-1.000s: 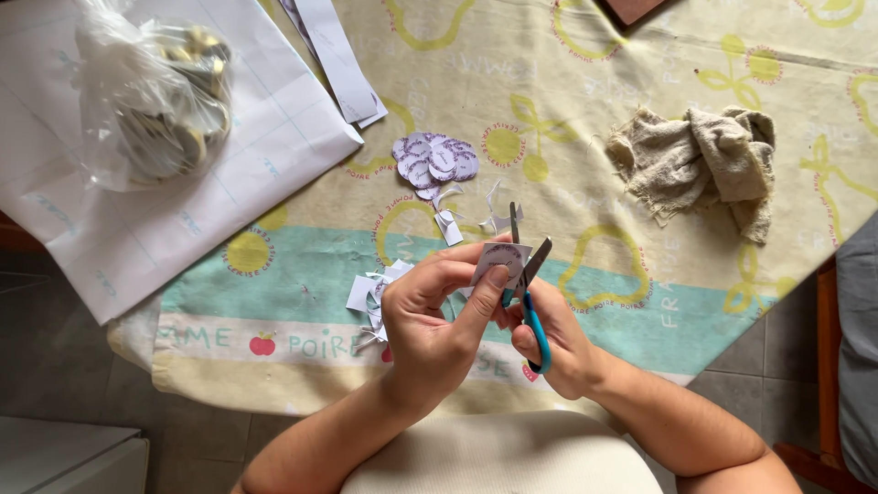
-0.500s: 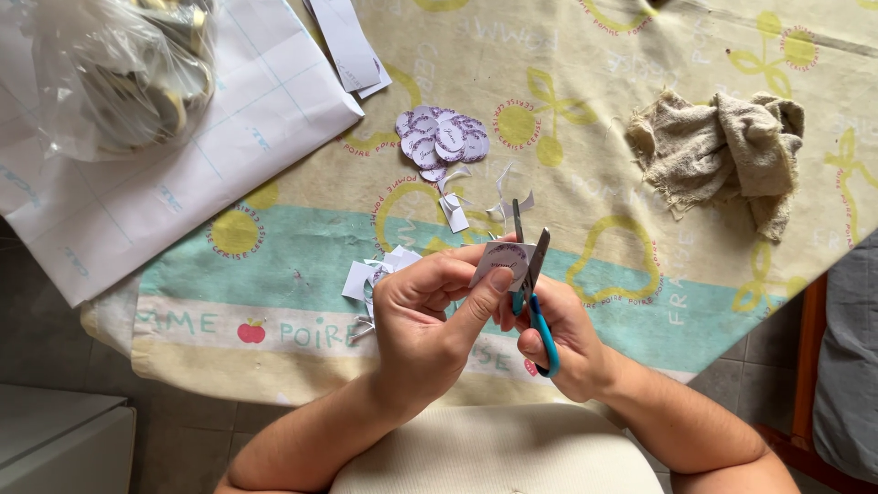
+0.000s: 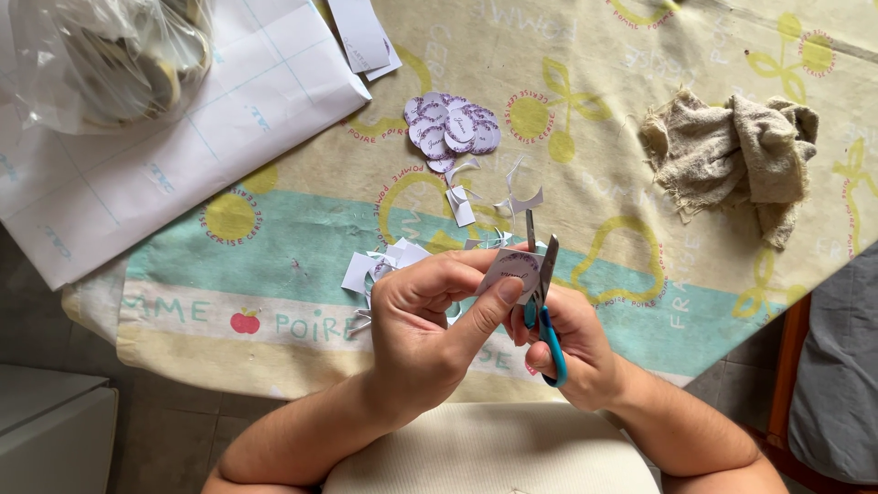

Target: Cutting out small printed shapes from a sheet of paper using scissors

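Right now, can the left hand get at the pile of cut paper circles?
Probably not freely: the left hand is pinching a paper piece, though nothing blocks the way to the circles.

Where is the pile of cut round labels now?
The pile of labels lies on the tablecloth above the hands, between the white sheet and the crumpled rag.

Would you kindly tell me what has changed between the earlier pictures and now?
Very little. The head camera drifted, so the table's things sit slightly differently in view. The left hand still pinches the round paper piece, and the right hand still holds the blue-handled scissors against its edge. The pile of cut circles, the paper scraps and the crumpled cloth lie as before.
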